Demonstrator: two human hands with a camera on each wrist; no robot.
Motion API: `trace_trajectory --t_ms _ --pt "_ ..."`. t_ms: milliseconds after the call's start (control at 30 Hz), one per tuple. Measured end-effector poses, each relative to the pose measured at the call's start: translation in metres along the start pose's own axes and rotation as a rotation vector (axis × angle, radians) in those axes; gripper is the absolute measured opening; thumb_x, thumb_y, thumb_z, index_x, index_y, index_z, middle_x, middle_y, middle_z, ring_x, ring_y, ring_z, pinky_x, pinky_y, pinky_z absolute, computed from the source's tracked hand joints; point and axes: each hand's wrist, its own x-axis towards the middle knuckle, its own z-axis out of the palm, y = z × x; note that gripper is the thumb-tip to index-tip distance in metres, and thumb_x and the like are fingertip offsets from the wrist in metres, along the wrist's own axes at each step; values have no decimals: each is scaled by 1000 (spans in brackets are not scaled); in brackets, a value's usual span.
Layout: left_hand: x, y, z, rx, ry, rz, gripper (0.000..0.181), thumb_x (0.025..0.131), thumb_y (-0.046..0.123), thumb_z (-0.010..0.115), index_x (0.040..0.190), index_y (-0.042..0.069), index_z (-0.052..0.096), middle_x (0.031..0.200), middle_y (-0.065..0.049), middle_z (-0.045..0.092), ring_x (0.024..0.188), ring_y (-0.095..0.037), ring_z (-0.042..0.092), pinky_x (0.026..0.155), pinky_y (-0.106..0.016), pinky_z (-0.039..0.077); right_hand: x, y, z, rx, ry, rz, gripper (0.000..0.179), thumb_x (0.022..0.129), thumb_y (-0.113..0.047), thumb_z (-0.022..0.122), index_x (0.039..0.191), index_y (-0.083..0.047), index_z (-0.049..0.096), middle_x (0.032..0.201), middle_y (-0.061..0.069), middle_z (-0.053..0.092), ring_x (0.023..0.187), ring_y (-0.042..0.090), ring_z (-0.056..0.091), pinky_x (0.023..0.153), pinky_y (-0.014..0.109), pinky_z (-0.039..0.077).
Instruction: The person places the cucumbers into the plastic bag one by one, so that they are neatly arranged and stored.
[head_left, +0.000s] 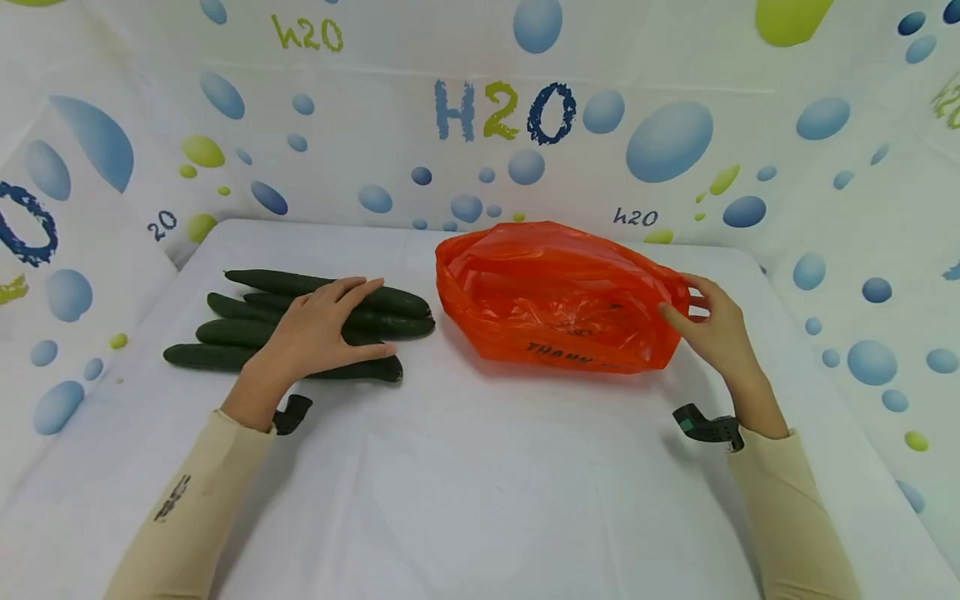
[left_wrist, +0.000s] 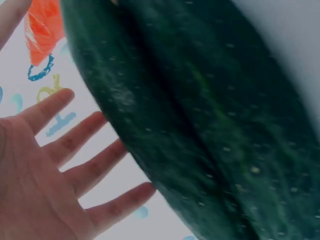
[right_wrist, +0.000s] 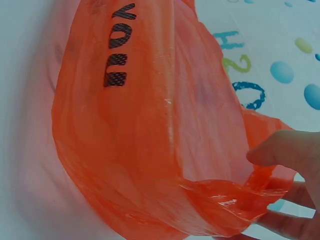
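Several long dark green cucumbers (head_left: 210,357) lie side by side on the left of the table. My left hand (head_left: 309,332) is over them with its fingers spread. In the left wrist view those fingers (left_wrist: 75,145) look nearly straight and are not wrapped round any cucumber (left_wrist: 125,100). An orange-red plastic bag (head_left: 555,346) with dark lettering sits right of the cucumbers, its mouth spread wide. At the bag's right end my right hand (head_left: 712,327) holds the rim. The right wrist view has the thumb (right_wrist: 272,150) on the inner side and the other fingers outside.
A white cloth covers the table (head_left: 465,483). Behind it and at both sides hangs a white curtain (head_left: 375,117) printed with blue and green drops and H2O lettering. A small dark camera is worn at each wrist.
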Motion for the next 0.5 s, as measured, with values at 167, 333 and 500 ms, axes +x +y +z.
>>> trace_trajectory --t_ms 167,333,500 --pt "-3 -7 4 -34 -19 30 88 81 63 69 149 16 39 149 -18 39 136 -41 35 106 -67 26 0 2 2 6 45 3 57 98 -26 58 144 2 41 140 25 47 121 44 48 96 56 47" --pt "-10 -14 5 -44 -10 58 72 81 54 73 137 12 55 142 -18 47 131 -41 41 103 -66 30 0 3 3 6 34 11 57 97 -24 59 144 2 41 139 27 47 121 45 48 91 36 53" --pt "-13 -23 4 -87 -29 83 67 81 52 75 131 11 60 136 -18 52 125 -41 47 102 -65 32 0 5 4 -1 30 20 57 97 -25 59 144 2 41 139 26 47 120 44 48 80 15 47"
